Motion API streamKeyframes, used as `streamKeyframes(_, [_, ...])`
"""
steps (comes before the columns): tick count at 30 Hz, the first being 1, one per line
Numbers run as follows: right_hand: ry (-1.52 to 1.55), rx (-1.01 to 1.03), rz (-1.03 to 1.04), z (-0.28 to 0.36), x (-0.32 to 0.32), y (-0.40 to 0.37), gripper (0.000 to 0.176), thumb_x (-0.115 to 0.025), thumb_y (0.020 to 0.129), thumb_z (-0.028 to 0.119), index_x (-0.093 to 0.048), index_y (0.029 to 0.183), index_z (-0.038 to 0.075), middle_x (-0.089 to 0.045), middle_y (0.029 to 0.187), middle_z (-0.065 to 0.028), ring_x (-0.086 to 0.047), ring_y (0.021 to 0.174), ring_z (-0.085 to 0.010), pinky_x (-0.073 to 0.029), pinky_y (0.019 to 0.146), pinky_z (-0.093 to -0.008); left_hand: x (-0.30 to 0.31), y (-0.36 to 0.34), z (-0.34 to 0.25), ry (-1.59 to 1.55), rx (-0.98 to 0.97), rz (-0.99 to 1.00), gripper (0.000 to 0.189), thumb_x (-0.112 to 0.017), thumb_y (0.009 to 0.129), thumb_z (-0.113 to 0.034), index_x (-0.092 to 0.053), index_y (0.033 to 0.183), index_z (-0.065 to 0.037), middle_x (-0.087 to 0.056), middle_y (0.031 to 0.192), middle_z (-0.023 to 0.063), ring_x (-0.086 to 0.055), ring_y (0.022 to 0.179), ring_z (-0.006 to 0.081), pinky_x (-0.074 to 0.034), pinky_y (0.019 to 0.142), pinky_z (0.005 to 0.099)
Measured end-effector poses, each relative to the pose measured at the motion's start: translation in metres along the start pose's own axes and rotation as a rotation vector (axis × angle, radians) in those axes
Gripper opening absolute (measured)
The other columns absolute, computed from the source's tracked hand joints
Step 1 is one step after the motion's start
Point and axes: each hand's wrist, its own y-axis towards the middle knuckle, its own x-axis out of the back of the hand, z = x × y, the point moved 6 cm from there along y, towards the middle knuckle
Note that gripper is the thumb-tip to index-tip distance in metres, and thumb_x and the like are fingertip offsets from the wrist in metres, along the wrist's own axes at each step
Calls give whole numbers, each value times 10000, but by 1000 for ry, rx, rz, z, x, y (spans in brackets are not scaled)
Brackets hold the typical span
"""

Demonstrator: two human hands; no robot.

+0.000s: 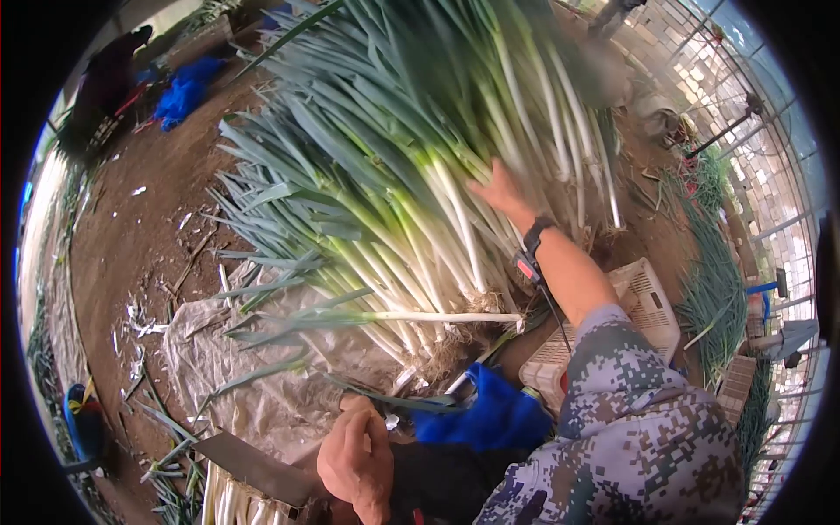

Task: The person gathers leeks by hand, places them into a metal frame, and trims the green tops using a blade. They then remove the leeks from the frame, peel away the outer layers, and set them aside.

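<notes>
Have right hand [506, 194] on stalks in the big green onion pile [376, 175], toward its right side; can't tell if clamped. Have left hand [357, 453] curled, well apart from right, with the pile's roots [444, 357] just ahead, beside a metal blade [255, 465]; can't tell if gripping anything. See blue cloth [490, 420] between left hand and plastic crate [649, 302].
</notes>
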Motion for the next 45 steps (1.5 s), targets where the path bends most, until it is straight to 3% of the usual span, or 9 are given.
streamKeyframes(5, [-188, -339, 287, -25, -22, -44, 623, -773, 802, 451, -597, 1230, 32, -665, 1221, -249, -644, 1128, -415, -518, 932, -495, 5, 0, 2, 3, 10, -20, 91, -702, 865, -92, -704, 956, -86, -706, 867, 111, -694, 778, 330, -529, 673, 394])
streamKeyframes(14, [-202, -160, 207, -10, 0, -49, 418, -669, 846, 341, -656, 1100, 9, -713, 1041, -245, -684, 999, -422, -536, 872, -500, 7, 2, 3, -24, 11, -6, 76, -702, 871, -104, -701, 947, -92, -689, 831, 103, -681, 747, 327, -522, 660, 394])
streamKeyframes(19, [188, -85, 558, 77, 35, -130, 473, -667, 814, 358, -668, 1060, -47, -721, 904, -236, -711, 852, -360, -540, 794, -490, 13, 0, 6, -23, 31, -30, 92, -704, 873, -119, -701, 965, -115, -696, 847, 89, -681, 752, 320, -517, 653, 395])
streamKeyframes(22, [113, -129, 751, 101, 11, -202, 486, -669, 814, 365, -670, 1074, -46, -719, 928, -261, -711, 877, -390, -539, 796, -489, 12, -2, 5, 10, 26, 0, 91, -710, 868, -121, -703, 959, -124, -689, 817, 79, -679, 741, 312, -518, 647, 395])
streamKeyframes(30, [-153, 222, 673, 51, -106, -361, 497, -739, 798, 254, -608, 1185, -28, -650, 1171, -236, -642, 1067, -444, -485, 954, -544, 21, -16, 15, -103, 10, -72, 111, -733, 829, -64, -680, 916, -106, -679, 795, 74, -663, 711, 289, -497, 621, 392])
streamKeyframes(35, [-240, 129, 953, 59, -109, -377, 615, -745, 798, 265, -515, 1292, -18, -637, 1161, -266, -626, 1098, -448, -480, 952, -528, 32, -23, 21, -170, -15, -151, 165, -717, 818, 11, -659, 957, -57, -600, 747, 100, -607, 687, 286, -471, 638, 410])
streamKeyframes(38, [-139, -79, 1079, 77, -82, -364, 497, -725, 770, 243, -542, 1147, -25, -659, 1092, -305, -644, 1024, -464, -500, 900, -534, 36, -27, 28, -168, -5, -170, 164, -715, 813, 14, -656, 950, -54, -601, 747, 97, -606, 686, 290, -471, 638, 411])
streamKeyframes(42, [156, 102, 1271, 89, -66, -361, 499, -746, 741, 243, -534, 1101, -32, -698, 949, -174, -712, 907, -304, -540, 804, -432, 32, -36, 38, -237, -16, -175, 161, -710, 810, 18, -658, 945, -53, -611, 751, 95, -613, 685, 290, -477, 641, 403])
streamKeyframes(45, [408, -242, 1563, 113, -30, -368, 379, -754, 808, 183, -573, 1080, -8, -679, 868, -87, -698, 757, -157, -572, 653, -321, 37, -46, 39, -229, -26, -195, 155, -702, 819, 27, -664, 946, -53, -624, 762, 94, -626, 683, 289, -490, 643, 384])
